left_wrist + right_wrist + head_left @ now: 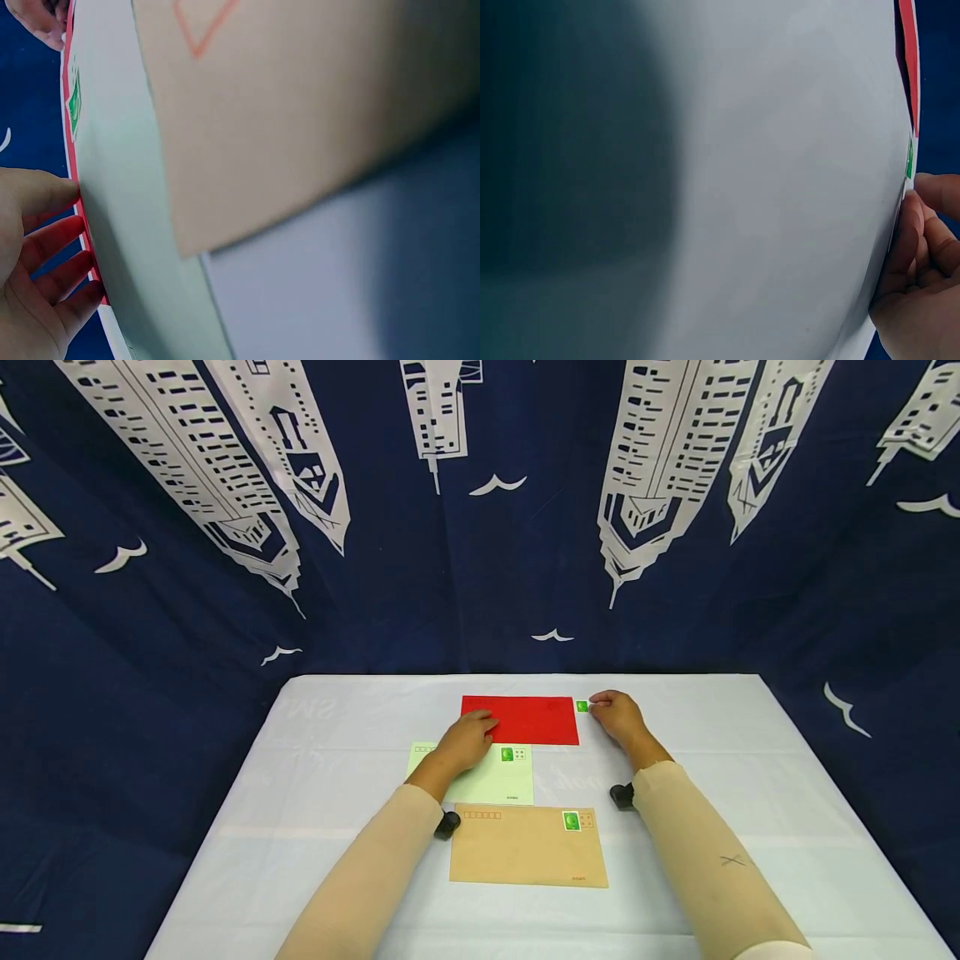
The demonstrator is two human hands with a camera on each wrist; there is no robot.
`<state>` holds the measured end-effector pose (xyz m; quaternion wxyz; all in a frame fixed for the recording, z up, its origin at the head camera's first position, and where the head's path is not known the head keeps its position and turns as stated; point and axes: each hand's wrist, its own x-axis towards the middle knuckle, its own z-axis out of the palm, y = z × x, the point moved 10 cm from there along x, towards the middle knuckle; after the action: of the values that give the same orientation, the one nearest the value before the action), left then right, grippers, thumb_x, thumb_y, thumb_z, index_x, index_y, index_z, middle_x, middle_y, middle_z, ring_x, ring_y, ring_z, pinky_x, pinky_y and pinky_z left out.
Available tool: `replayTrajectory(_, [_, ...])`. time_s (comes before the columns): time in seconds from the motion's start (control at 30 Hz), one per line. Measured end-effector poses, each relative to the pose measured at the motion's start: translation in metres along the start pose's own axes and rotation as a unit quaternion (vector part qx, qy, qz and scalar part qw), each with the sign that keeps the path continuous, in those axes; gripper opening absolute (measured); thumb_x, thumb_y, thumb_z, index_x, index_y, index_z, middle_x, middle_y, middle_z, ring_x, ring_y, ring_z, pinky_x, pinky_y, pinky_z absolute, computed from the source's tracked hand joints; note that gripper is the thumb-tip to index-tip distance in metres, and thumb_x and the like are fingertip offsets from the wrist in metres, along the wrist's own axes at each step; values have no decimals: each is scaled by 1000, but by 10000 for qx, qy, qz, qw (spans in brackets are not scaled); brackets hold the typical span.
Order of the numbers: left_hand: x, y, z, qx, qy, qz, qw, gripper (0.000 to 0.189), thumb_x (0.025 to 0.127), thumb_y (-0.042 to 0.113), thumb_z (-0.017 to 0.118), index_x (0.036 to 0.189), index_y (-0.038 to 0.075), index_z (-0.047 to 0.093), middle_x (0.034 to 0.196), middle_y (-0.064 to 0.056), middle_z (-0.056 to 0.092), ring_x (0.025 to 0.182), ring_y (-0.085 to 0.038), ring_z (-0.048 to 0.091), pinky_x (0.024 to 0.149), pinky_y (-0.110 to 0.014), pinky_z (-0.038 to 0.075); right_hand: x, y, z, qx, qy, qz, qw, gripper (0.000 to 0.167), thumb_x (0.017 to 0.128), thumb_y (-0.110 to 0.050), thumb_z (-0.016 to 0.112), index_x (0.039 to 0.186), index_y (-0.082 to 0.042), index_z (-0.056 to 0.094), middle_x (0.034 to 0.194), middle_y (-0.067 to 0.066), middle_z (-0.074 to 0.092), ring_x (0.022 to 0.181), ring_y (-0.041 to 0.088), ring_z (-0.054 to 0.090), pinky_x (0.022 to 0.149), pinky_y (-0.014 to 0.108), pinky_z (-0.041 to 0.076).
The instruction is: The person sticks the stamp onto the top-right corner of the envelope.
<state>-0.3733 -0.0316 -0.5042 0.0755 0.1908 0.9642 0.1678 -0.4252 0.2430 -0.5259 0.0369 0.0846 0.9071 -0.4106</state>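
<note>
A red envelope [536,720] lies at the far side of the white table. My left hand [467,741] rests on its left part, fingers spread, as the left wrist view also shows. Just off the envelope's right edge is a small green stamp [582,706] with a white border. My right hand [618,717] pinches the stamp by its right edge between thumb and finger; the right wrist view shows the stamp [910,159] beyond the fingertips. Under my left wrist lies a pale green envelope [491,781], partly covered by the hand, with a green stamp at its upper right.
Nearer me lies a brown envelope [525,852] with a green stamp [572,821] at its upper right. The white table [750,793] ends at a dark blue curtain [450,593] printed with white buildings and birds.
</note>
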Motion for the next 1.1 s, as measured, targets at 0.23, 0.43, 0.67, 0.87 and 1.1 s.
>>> replayTrajectory(0.23, [1, -2, 0, 172, -58, -44, 9998, 44, 104, 17, 53, 148, 11, 52, 160, -8, 44, 151, -25, 37, 125, -39, 30, 1, 2, 3, 103, -33, 141, 9998, 29, 99, -17, 59, 122, 0, 62, 105, 14, 60, 98, 28, 54, 87, 34, 45])
replayTrajectory(0.43, [2, -2, 0, 270, -85, -51, 9996, 44, 105, 17, 51, 148, 11, 53, 159, -7, 45, 151, -24, 36, 125, -37, 30, 0, -1, 6, -12, -153, 262, 9995, 32, 98, -19, 61, 123, -1, 57, 100, 12, 53, 94, 26, 51, 81, 31, 42])
replayTrajectory(0.67, [2, -5, 0, 136, -90, -181, 9997, 44, 104, 17, 52, 148, 13, 54, 159, -5, 45, 151, -23, 37, 125, -38, 30, 0, -4, 6, -174, -116, 244, 9995, 30, 97, -18, 63, 121, -1, 58, 97, 10, 53, 92, 26, 51, 78, 30, 40])
replayTrajectory(0.87, [2, -6, 1, -27, -126, -228, 9997, 43, 104, 17, 52, 147, 12, 54, 159, -5, 45, 151, -24, 37, 126, -39, 29, -1, -4, 6, -143, -146, 242, 9995, 24, 96, -16, 63, 115, 0, 59, 94, 9, 55, 90, 25, 52, 76, 30, 41])
replayTrajectory(1.1, [-1, -4, -2, -51, -190, -286, 9994, 44, 105, 18, 51, 148, 13, 53, 160, -5, 44, 152, -23, 35, 126, -39, 28, 1, -1, 2, 199, -36, 144, 9997, 17, 95, -12, 62, 106, 0, 61, 87, 3, 55, 85, 20, 51, 71, 25, 40])
